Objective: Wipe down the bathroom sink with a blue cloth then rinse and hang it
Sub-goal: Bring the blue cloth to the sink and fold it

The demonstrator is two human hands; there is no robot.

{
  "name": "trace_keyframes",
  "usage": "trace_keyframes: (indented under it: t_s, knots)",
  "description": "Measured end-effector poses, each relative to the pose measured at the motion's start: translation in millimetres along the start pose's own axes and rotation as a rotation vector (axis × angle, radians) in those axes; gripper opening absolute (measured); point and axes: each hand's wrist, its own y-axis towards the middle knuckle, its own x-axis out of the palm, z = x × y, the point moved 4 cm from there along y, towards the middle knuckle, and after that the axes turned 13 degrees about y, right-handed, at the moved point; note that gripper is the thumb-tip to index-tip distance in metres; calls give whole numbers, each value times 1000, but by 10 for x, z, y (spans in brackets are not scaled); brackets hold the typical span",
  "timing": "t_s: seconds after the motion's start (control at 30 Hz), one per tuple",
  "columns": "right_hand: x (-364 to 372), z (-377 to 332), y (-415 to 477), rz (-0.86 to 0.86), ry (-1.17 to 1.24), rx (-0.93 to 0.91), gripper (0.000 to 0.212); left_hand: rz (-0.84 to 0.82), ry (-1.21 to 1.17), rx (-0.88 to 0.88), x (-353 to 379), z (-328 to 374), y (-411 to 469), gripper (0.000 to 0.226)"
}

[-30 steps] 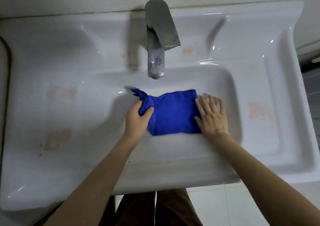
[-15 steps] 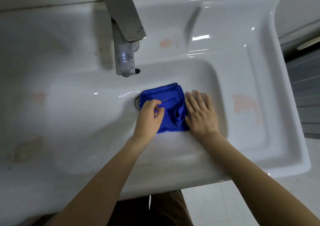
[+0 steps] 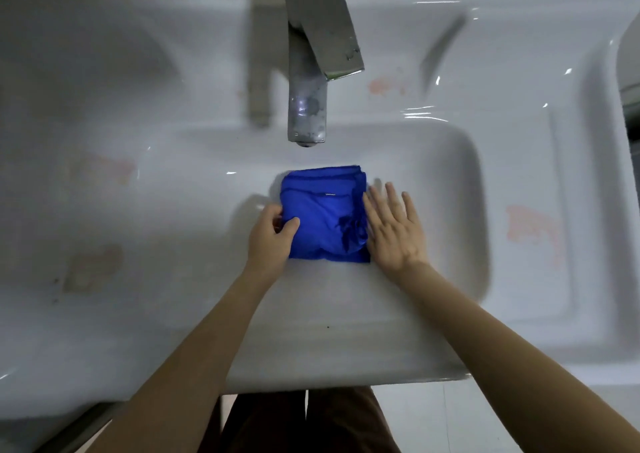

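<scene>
In the basin of the white sink (image 3: 346, 331), a blue cloth (image 3: 322, 220), folded into a thick, roughly square pad. Lying flat on the basin floor, about midway between the left and right walls, just in front of the faucet (image 3: 306, 106) spout and close to the front wall. Small pale label (image 3: 330, 194) near its far edge; a bunched, darker tuft (image 3: 349, 232) of fabric toward its right side.

At the pad's left edge, the left hand (image 3: 268, 241). Thumb (image 3: 292, 224) laid over the top of the fabric, fingers curled in against the edge, pinching the cloth between them. Fingertips mostly hidden behind the knuckles, so no telling how far under the fold.

Along the pad's right edge, the right hand (image 3: 391, 234). Spread flat, palm down, fingers (image 3: 393, 199) straight and slightly fanned, pointing toward the back wall of the basin. Index-finger side touching the cloth's right edge; gripping nothing. Palm pressed on the basin floor or just above it: cannot tell which.

Metal faucet spotted with dried marks, lever (image 3: 325, 29) slanted toward the right. Pinkish stains (image 3: 533, 227) on the sink's flat deck at left and at right, and another behind the faucet to the right. Below the front rim, brown trousers (image 3: 311, 421) and pale floor tiles (image 3: 433, 414).
</scene>
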Motion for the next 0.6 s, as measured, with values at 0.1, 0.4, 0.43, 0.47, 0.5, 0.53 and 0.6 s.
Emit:
trace_keyframes:
  t_s: [0.1,0.4,0.43,0.47,0.5,0.53,0.6]
  knots:
    - [70,-226,154,-13,33,-3,69,102,77,26,-312,-179,66,12]
    - [152,-109,210,23,202,70,60,126,155,53,-460,-270,111,14]
    - [145,-103,207,30,211,68,60,141,136,84,-463,-201,80,13]
    - [141,-98,205,36,222,67,59,160,130,129,-455,-120,41,13]
    - [137,-96,200,39,232,66,58,176,125,173,-431,-36,0,14]
    - [135,-94,196,43,240,63,58,184,114,210,-389,55,-39,14]
    - [134,-95,194,57,253,51,57,190,109,288,-245,231,-85,18]
